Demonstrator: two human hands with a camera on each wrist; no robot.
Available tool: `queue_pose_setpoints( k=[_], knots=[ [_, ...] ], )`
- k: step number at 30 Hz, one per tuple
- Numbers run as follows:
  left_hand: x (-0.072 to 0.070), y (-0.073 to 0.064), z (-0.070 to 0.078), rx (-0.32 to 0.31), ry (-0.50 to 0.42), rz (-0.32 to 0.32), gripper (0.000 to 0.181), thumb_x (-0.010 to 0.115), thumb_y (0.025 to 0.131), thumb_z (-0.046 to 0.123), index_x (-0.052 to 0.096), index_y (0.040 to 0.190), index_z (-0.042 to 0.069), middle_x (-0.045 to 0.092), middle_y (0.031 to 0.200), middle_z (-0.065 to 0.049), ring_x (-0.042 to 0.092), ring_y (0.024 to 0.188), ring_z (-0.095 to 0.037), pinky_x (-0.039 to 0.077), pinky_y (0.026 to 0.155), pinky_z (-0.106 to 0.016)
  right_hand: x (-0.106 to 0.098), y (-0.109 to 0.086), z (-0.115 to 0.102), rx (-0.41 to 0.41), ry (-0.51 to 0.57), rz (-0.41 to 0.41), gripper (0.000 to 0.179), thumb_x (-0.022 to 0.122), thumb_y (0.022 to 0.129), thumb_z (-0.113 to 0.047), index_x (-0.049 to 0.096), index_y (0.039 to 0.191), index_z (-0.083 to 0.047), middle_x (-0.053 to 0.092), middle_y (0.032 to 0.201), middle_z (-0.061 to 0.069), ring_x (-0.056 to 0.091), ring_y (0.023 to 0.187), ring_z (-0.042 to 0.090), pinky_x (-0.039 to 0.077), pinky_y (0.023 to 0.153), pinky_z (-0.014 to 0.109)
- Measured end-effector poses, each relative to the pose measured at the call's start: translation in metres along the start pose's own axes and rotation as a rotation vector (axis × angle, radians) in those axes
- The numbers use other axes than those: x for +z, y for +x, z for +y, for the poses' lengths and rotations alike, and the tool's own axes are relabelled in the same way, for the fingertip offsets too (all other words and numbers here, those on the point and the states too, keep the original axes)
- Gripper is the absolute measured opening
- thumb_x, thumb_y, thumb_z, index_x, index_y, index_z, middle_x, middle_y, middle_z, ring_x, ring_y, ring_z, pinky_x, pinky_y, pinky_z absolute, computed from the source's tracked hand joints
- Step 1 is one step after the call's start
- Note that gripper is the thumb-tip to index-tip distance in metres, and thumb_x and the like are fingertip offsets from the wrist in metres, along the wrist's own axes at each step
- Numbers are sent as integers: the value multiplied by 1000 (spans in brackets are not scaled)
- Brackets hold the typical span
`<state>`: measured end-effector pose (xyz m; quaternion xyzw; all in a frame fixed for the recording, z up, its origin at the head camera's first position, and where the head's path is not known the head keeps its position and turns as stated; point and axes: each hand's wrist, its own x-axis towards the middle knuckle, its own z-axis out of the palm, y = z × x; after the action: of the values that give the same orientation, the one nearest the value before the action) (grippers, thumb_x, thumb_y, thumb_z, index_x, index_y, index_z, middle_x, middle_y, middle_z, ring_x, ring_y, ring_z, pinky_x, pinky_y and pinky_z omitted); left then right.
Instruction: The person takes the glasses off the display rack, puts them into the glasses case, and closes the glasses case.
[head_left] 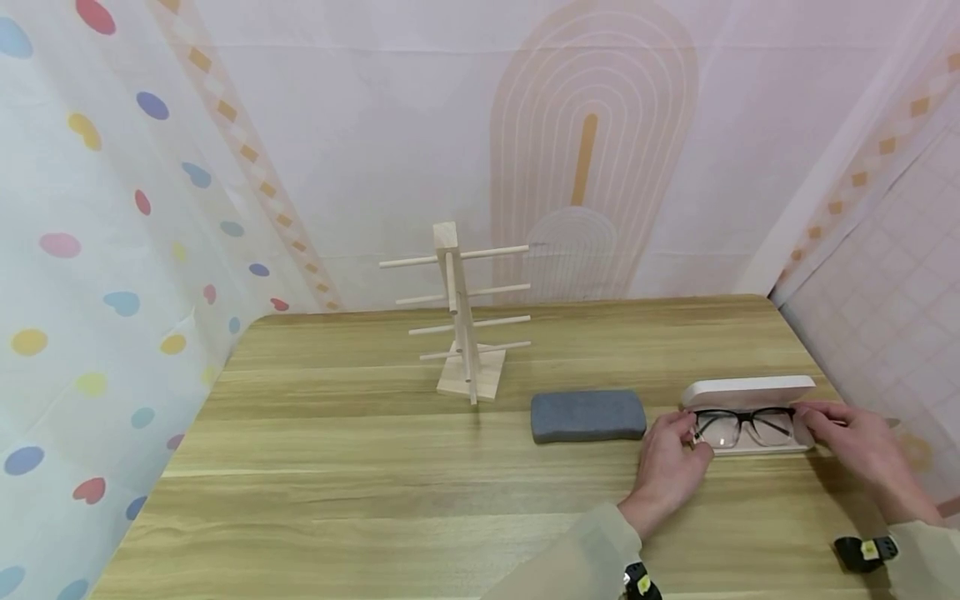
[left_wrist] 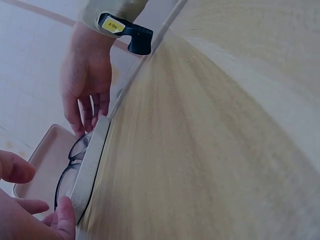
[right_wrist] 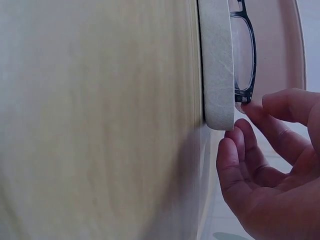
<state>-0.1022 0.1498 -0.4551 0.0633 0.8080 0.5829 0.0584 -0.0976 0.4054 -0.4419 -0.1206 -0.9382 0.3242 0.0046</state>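
A pair of black-framed glasses [head_left: 741, 417] sits within an open, pale eyeglass case [head_left: 750, 383], its top edge showing above the front rim. My left hand [head_left: 671, 462] pinches the left end of the frame, its thumb close to the case's front corner. At the opposite end, my right hand [head_left: 855, 442] holds the glasses by the hinge, as the right wrist view shows with the index fingertip against the hinge [right_wrist: 243, 96]. The other fingers of the right hand curl beside the end of the case.
A closed grey eyeglass case [head_left: 588, 416] lies left of my left hand. Farther back stands a wooden rack [head_left: 461, 308] with several pegs. Patterned curtains [head_left: 375, 150] surround the wooden table [head_left: 337, 475], whose right edge runs near my right hand.
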Motion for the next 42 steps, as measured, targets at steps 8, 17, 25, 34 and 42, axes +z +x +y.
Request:
queue_pose_setpoints(
  k=[8, 17, 25, 34, 42],
  knots=[
    [2, -7, 0, -26, -80, 22, 40, 72, 82, 7, 75, 123, 10, 60, 99, 12, 54, 90, 3, 46, 83, -17, 0, -5, 6, -26, 24, 42, 52, 50, 108, -32, 61, 130, 14, 72, 108, 24, 48, 83, -11, 41, 63, 19],
    [6, -7, 1, 104, -219, 173, 26, 67, 90, 9, 70, 116, 10, 63, 104, 4, 60, 94, -3, 51, 81, -19, 2, -16, 0, 42, 237, 142, 56, 48, 108, -34, 52, 135, 14, 54, 88, -35, 51, 76, -17, 46, 61, 11],
    [9, 2, 11, 53, -234, 148, 40, 64, 97, 20, 60, 136, 11, 58, 130, 3, 56, 122, -12, 47, 105, -29, -1, -12, -19, 120, 226, 169, 70, 35, 111, -45, 36, 153, 10, 47, 143, 38, 41, 81, -18, 47, 68, 14],
    [10, 12, 18, -46, -195, 93, 45, 58, 102, 37, 62, 142, 19, 58, 133, 5, 53, 125, -10, 44, 108, -30, -5, 1, -16, 45, 267, 43, 79, 32, 111, -51, 23, 158, 11, 37, 149, 44, 64, 105, 3, 50, 68, 7],
    [11, 23, 16, -69, -198, 83, 39, 60, 101, 40, 69, 135, 23, 63, 133, 7, 54, 127, -12, 45, 107, -32, -5, 9, -11, -26, 372, -126, 79, 31, 113, -46, 9, 158, 14, 22, 151, 50, 48, 89, -24, 49, 74, 6]
  ],
)
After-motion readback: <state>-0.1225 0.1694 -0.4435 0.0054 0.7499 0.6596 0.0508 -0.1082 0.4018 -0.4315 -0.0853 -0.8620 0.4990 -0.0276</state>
